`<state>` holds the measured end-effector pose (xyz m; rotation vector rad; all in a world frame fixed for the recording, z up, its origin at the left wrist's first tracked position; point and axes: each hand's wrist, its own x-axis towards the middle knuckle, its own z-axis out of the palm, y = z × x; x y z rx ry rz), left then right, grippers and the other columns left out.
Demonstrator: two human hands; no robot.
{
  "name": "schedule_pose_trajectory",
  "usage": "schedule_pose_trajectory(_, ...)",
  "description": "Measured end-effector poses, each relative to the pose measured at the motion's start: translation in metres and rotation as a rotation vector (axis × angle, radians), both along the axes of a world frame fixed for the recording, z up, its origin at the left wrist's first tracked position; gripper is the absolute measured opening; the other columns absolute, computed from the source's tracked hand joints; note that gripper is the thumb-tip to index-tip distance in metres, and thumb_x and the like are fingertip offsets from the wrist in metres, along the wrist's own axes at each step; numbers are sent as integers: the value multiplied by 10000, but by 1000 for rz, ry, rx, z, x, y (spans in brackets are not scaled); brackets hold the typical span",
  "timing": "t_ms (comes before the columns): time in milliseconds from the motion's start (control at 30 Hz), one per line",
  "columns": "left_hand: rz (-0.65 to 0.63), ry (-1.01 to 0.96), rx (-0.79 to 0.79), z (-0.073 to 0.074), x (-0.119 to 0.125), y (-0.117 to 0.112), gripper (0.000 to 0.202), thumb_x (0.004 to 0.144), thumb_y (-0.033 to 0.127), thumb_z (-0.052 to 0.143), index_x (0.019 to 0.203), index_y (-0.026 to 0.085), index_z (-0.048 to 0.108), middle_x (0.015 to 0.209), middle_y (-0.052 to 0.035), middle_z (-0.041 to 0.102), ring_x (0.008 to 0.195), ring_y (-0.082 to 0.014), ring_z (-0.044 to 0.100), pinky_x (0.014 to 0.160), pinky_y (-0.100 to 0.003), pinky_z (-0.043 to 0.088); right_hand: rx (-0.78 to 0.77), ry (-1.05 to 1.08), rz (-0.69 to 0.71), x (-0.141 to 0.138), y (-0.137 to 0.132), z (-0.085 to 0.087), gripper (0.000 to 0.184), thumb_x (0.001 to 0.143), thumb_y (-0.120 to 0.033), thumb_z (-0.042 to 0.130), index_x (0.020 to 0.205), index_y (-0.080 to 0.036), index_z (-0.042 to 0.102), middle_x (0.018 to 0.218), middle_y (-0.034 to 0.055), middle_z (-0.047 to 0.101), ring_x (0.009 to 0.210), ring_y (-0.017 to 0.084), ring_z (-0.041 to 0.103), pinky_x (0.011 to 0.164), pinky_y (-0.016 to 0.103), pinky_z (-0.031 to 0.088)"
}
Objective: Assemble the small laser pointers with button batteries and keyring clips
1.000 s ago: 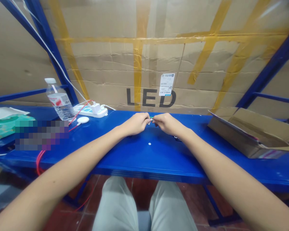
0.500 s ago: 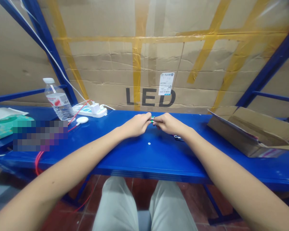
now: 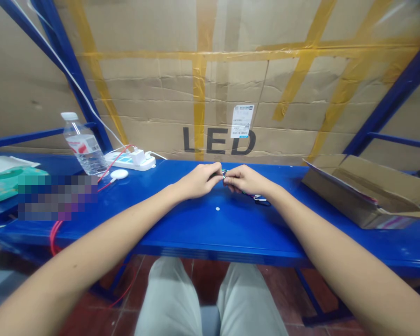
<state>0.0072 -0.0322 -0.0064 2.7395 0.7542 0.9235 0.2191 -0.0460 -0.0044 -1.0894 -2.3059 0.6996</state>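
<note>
Over the far middle of the blue table (image 3: pixel 196 228), my left hand (image 3: pixel 200 180) and my right hand (image 3: pixel 247 179) meet almost fingertip to fingertip. Both are closed in a pinch on a small green and silver item (image 3: pixel 224 173), mostly hidden by the fingers, so its kind cannot be told. Below my right wrist, a small silver clip (image 3: pixel 260 198) with a dark loop (image 3: pixel 264 203) shows. Whether this joins onto the pinched item is hidden behind the hand.
On the left are a water bottle (image 3: pixel 86 144), a white power strip (image 3: pixel 133 161), a round white charger (image 3: pixel 119 174), a red cable (image 3: pixel 56 233) and a green tissue pack (image 3: pixel 7 184). An open cardboard box (image 3: pixel 353 205) stands right. Behind rises a large taped carton (image 3: pixel 154 107).
My right hand has tilted slightly, and more of the clip and dark loop shows below its wrist. The fingertips have shifted a little on the small item, which both hands still pinch.
</note>
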Motion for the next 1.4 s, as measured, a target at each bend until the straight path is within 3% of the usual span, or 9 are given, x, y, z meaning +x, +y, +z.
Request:
schedule_pose_trajectory(133, 48, 46, -17, 1, 0, -1, 113, 963, 230, 444, 933, 197, 548, 905, -62, 684, 801, -200, 631, 706, -307, 437, 107, -64, 0, -3, -1, 1, 312, 868, -282, 520, 577, -175, 560, 539, -1, 592, 530, 121, 508, 583, 257, 385)
schedule_pose_trajectory(233, 36, 13, -31, 0, 0, 0, 85, 942, 219, 487, 910, 200, 564, 898, -51, 691, 813, -197, 637, 714, -301, 441, 100, -53, -7, -3, -1, 0, 315, 867, -290, 524, 578, -173, 568, 535, -2, 590, 521, 120, 504, 573, 255, 383)
schedule_pose_trajectory(433, -10, -68, -2, -1, 1, 0, 74, 918, 203, 529, 872, 196, 588, 899, -47, 687, 837, -186, 633, 758, -301, 460, -76, 65, 4, 1, 2, -1, 294, 873, -379, 560, 672, -169, 604, 555, -4, 609, 445, 105, 496, 487, 246, 383)
schedule_pose_trajectory(600, -88, -79, 104, -4, 1, 1, 99, 923, 156, 517, 848, 196, 567, 904, -58, 665, 878, -187, 604, 805, -318, 470, -255, 192, 56, 3, 2, -1, 317, 833, -443, 647, 713, -150, 643, 514, -10, 582, 406, 100, 485, 430, 235, 376)
schedule_pose_trajectory(833, -184, -100, 271, -3, 3, 0, 163, 994, 216, 455, 847, 194, 524, 904, -71, 647, 881, -188, 560, 805, -335, 473, -482, 391, 164, 4, 5, -4, 339, 773, -462, 709, 715, -135, 639, 430, -30, 510, 348, 87, 397, 375, 232, 308)
schedule_pose_trajectory(933, -142, -48, 272, -4, 3, 0, 136, 997, 219, 427, 899, 191, 517, 926, -87, 629, 888, -199, 547, 817, -352, 477, -398, 327, 126, 4, 4, -1, 331, 801, -458, 676, 713, -142, 634, 452, -23, 523, 365, 93, 411, 396, 241, 319)
schedule_pose_trajectory(1100, -1, 63, 150, -9, 2, 1, 136, 1004, 232, 370, 1015, 182, 496, 988, -104, 627, 921, -216, 590, 820, -363, 488, -15, 35, -21, 1, -1, 7, 312, 870, -355, 569, 630, -157, 588, 526, 4, 579, 461, 103, 470, 495, 253, 341)
schedule_pose_trajectory(1233, 41, 83, 27, -12, 1, 0, 101, 997, 245, 403, 1011, 191, 487, 966, -85, 656, 851, -209, 629, 724, -329, 473, 223, -130, -42, 0, -1, 7, 313, 855, -238, 521, 551, -164, 504, 504, -4, 541, 511, 98, 426, 553, 263, 308)
schedule_pose_trajectory(1400, -14, 58, 97, -13, 2, -1, 78, 957, 204, 468, 887, 192, 502, 875, -50, 641, 774, -182, 599, 680, -296, 431, 174, -146, 0, 2, 1, 5, 293, 861, -256, 516, 584, -161, 532, 531, -2, 561, 527, 105, 436, 564, 265, 310)
